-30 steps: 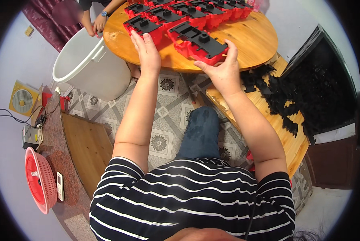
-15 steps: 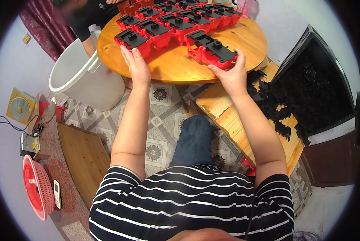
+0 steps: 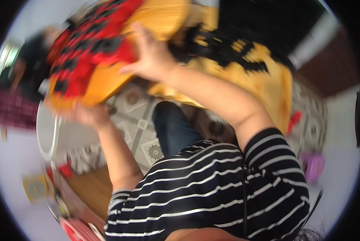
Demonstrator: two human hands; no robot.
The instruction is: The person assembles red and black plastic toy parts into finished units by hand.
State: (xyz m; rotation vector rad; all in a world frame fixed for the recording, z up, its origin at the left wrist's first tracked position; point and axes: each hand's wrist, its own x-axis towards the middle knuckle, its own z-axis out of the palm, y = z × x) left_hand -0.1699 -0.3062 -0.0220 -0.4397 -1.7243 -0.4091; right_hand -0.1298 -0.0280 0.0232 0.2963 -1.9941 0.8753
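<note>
Rows of red plastic parts with black tops (image 3: pixel 105 45) stand on a round wooden table (image 3: pixel 166 18), smeared by motion. My right hand (image 3: pixel 156 58) is at the end of the nearest part on the right, thumb and fingers spread wide apart, with no clear grip on it. Whether it touches the red end cannot be made out. My left hand (image 3: pixel 87 114) is at the table's near left edge, below the leftmost parts. Its fingers are too blurred to read.
Black plastic pieces (image 3: pixel 224 48) lie heaped on a low wooden bench (image 3: pixel 268 86) to the right. A large white bin (image 3: pixel 47 134) stands left of the table. Another person in dark clothing (image 3: pixel 31 66) is beyond it. A pink basket (image 3: pixel 77 231) sits at lower left.
My view has swung to the right, so the table now appears farther left and tilted. My right hand's fingers have spread off the part they held; that part now stands among the others.
</note>
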